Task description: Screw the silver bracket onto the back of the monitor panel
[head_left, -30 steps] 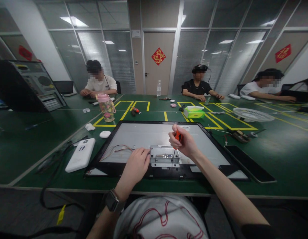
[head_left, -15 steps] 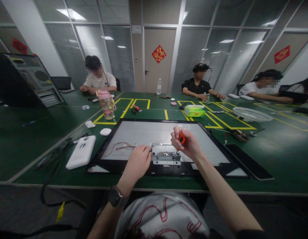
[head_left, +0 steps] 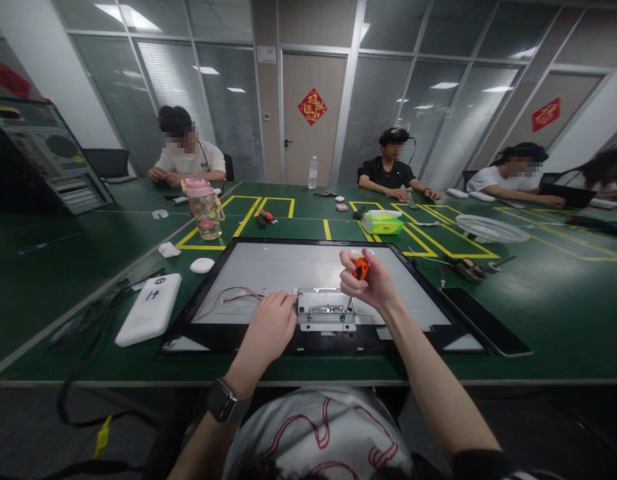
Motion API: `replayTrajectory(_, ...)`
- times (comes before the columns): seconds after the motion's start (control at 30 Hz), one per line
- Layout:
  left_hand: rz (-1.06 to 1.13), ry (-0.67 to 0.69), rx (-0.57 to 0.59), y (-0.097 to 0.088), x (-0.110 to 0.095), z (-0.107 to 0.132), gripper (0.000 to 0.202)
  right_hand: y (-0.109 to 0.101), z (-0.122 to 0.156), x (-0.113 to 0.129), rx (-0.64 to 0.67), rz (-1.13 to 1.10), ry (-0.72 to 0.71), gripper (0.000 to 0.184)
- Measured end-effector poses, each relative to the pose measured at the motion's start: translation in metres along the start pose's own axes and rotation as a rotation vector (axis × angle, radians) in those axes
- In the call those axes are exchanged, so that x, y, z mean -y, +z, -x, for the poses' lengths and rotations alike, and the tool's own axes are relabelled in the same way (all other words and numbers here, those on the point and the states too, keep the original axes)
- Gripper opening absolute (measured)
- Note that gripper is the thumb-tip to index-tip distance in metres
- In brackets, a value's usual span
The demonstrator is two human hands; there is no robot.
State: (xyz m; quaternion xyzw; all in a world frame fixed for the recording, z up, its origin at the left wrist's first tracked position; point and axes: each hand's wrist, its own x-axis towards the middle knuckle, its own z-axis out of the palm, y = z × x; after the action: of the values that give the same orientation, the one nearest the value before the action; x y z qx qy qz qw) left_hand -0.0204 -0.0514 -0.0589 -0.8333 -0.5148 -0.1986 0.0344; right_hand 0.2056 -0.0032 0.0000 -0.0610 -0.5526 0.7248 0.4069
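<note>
My right hand [head_left: 371, 283] is closed tight around the orange screwdriver [head_left: 360, 268]. The thin tip points down and touches the right end of the little metal plate [head_left: 326, 313]. A second ago the screwdriver stood straighter. Now it leans a bit and my fingers have rolled on the handle, but the tip is on the same spot. So I think the tool is still busy at that one corner.

My right wrist is bent up, and my arm reaches in from the lower right. My left hand [head_left: 268, 327] has not moved. Its fingers are curled at the left end of the metal plate. I cannot tell if they pinch it or only press on it. My watch [head_left: 219, 402] shows on that wrist.

The metal plate sits on the grey back of the big flat screen [head_left: 288, 270], close to me. Thin wires [head_left: 228, 297] run out to the left. The screen lies on the green table [head_left: 563, 300]. A white box [head_left: 148, 309] lies to its left and a black phone [head_left: 483, 320] to its right. Farther off stands a pink bottle [head_left: 201, 210], and other people sit across the table.
</note>
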Motion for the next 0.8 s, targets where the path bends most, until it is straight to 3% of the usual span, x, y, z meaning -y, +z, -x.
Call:
replayTrajectory(0.23,0.016,0.021,-0.08,0.001,0.0,0.0,0.028,0.002,-0.002,-0.001,0.081,-0.021,-0.011,0.041)
replayTrajectory(0.43,0.091,0.022,-0.405,-0.005,-0.001,0.0,0.017,0.009,0.002,0.0,0.013,0.055,-0.042,0.029)
replayTrajectory(0.53,0.122,0.024,-0.501,-0.006,-0.001,0.0,0.013,0.012,0.002,-0.001,0.015,0.073,-0.045,0.027)
replayTrajectory(0.8,0.163,-0.049,-0.418,0.0,-0.008,0.004,0.019,0.019,0.003,0.0,-0.053,0.136,-0.036,0.035)
